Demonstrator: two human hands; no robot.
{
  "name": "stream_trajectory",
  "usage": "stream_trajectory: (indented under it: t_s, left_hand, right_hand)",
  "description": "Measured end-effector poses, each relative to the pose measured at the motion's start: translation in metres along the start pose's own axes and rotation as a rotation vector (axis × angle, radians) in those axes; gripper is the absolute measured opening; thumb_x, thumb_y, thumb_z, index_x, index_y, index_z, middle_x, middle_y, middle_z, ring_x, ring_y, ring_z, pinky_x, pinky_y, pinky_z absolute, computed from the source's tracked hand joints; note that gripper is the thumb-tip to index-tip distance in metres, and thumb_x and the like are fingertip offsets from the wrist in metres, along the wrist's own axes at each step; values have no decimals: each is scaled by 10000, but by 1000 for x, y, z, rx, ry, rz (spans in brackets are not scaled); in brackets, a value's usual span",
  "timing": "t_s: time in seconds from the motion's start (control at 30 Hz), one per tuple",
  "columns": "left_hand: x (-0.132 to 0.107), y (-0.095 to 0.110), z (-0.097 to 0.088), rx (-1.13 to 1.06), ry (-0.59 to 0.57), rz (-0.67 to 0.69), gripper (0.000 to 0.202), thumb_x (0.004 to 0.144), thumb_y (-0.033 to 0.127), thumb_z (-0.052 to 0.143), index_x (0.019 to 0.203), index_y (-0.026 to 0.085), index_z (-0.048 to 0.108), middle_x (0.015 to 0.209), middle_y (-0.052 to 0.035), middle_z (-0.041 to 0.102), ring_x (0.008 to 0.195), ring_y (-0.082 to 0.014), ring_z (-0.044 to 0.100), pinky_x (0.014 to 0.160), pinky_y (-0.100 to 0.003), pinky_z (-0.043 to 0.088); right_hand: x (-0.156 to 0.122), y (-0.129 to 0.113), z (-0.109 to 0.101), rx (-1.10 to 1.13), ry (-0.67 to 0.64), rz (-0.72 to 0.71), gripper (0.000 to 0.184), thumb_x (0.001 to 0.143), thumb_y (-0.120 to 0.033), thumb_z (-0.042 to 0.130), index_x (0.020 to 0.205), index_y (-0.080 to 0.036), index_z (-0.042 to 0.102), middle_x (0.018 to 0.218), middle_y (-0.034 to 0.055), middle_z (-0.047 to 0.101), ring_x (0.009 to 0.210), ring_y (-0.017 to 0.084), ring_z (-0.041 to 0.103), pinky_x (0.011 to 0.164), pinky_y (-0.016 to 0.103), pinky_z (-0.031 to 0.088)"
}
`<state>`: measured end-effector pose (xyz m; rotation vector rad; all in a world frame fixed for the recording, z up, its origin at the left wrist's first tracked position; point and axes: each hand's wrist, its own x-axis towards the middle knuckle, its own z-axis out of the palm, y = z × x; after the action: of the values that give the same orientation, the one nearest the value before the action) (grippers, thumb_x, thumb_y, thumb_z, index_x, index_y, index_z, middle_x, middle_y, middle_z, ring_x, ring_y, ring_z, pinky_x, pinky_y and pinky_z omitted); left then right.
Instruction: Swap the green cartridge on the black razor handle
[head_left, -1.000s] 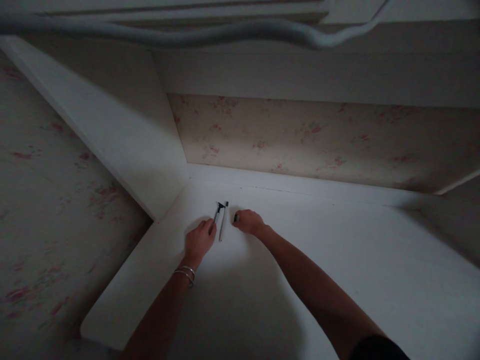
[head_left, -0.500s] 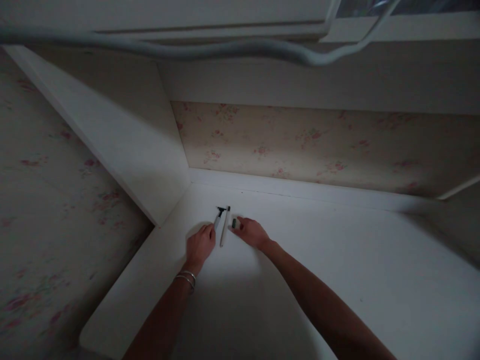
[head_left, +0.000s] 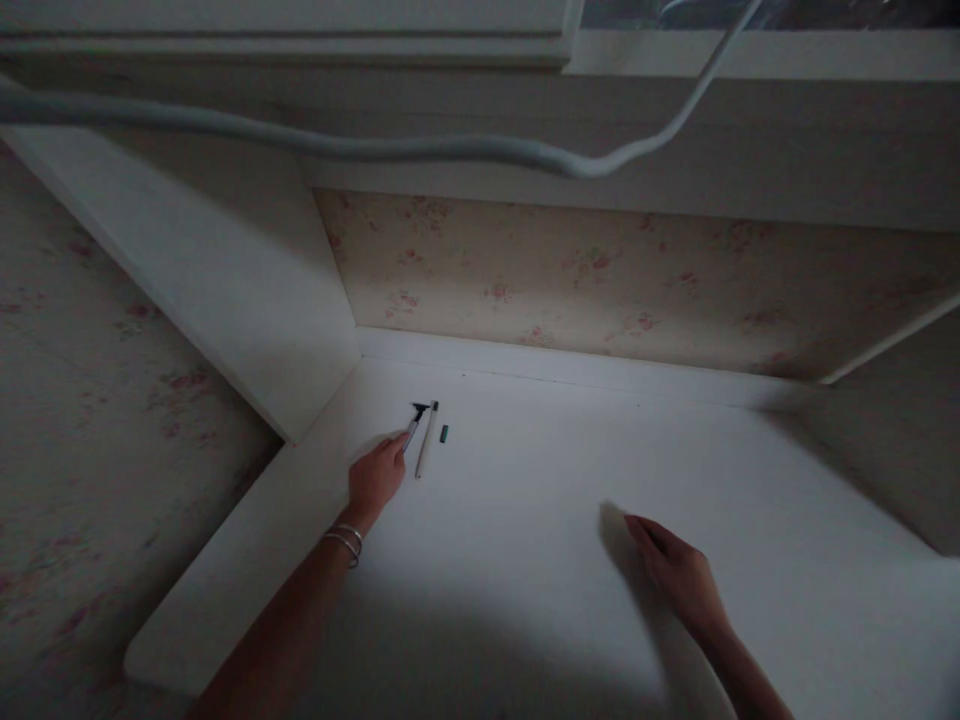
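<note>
My left hand [head_left: 377, 474] rests on the white surface, fingers closed round the handle of a razor [head_left: 413, 424] with a dark head pointing away from me. Just right of it lies a slim white stick with a dark tip [head_left: 427, 440], perhaps a toothbrush. A small dark green piece [head_left: 444, 434] lies to the right of the stick, its kind too small to tell. Well off to the right, my right hand [head_left: 679, 577] is over the surface, its fingertips drawn together and nothing visible in them.
A white tabletop [head_left: 525, 520] spreads beneath both hands, with a raised strip along its back edge. White panels [head_left: 225, 260] stand at left and right. Floral wallpaper [head_left: 525, 270] covers the wall. A pale cable [head_left: 450, 150] crosses the upper view.
My right hand has let go of the small green piece and moved right and toward me. The green piece stays beside the stick. My left hand keeps hold of the razor.
</note>
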<state>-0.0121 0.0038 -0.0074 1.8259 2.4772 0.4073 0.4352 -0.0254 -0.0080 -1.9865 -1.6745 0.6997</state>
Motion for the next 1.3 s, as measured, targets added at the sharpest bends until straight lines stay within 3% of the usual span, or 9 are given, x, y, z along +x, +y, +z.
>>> stream_trajectory:
  t_s: [0.13,0.4,0.57,0.9,1.3]
  left_hand:
    - [4,1,0,-41,-61,-13,391,908,286,384,1267,360,521,1239,4,611,989,-202,615,813,-306,459]
    - [9,5,-1,-59,-102,-42,369,896,291,408,1221,361,567,1217,1,628,1003,-207,622,829,-311,460]
    - [7,4,4,-67,-66,-68,373,895,307,397,1224,369,562,1191,-9,644,985,-229,634,820,-342,472]
    - [-2,1,9,-122,39,-92,376,929,301,324,1205,249,574,1155,-55,660,973,-214,640,832,-306,470]
    - [-5,0,10,-194,75,-80,347,921,312,356,1167,242,591,1129,-43,672,988,-216,637,843,-306,471]
  right_hand:
    - [-7,19,-11,9,21,79,541,800,-595,416,1045,-196,688,973,52,716,935,264,645,746,281,490]
    - [-11,6,4,-148,-19,103,516,855,-619,337,1105,-293,650,1013,37,701,960,284,630,739,328,456]
    - [-16,6,5,-156,-20,105,496,871,-601,328,1103,-297,645,1013,28,701,957,272,631,715,305,440]
    - [-18,-1,8,-246,11,110,501,886,-591,308,1130,-303,638,1043,26,694,926,250,636,679,278,426]
    - [-16,-3,12,-353,17,82,414,897,-543,343,1112,-341,633,1118,-13,670,937,228,635,675,271,410]
